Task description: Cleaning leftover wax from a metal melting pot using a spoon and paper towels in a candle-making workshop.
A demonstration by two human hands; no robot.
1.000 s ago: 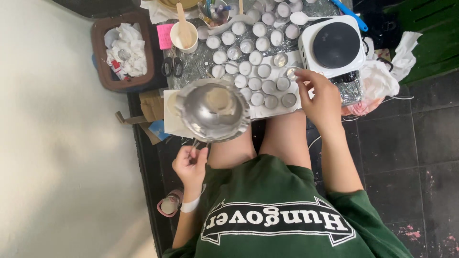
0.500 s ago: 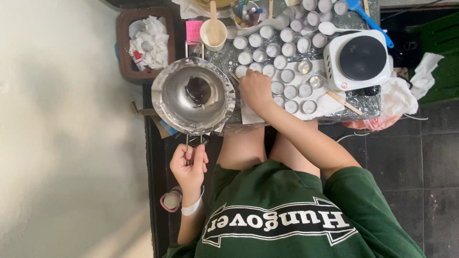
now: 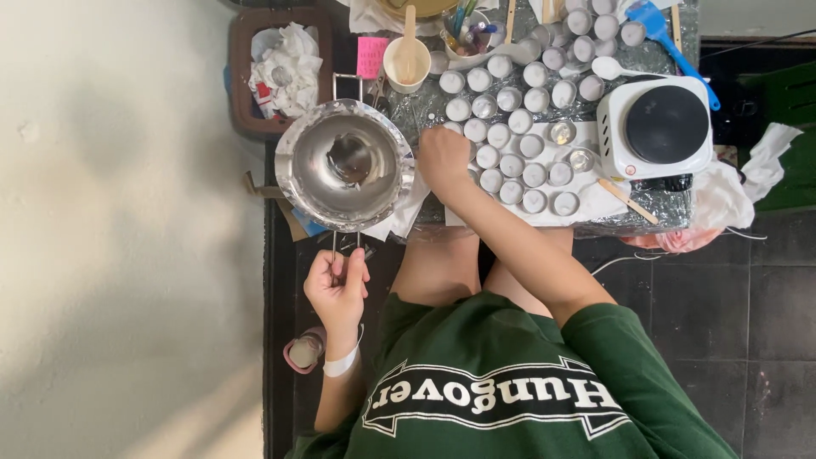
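Gripping the pot [image 3: 347, 163] handle, the left hand [image 3: 337, 287] holds it at the table's [image 3: 654, 223] left edge while the right hand [image 3: 444, 158], loosely curled on nothing visible, rests among mostly filled small cups [image 3: 510, 161].

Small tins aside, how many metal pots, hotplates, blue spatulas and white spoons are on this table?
Round silver metal pot with a wire handle: 1
White electric hotplate with a round black top: 1
Blue spatula: 1
White plastic spoon: 1
Total: 4
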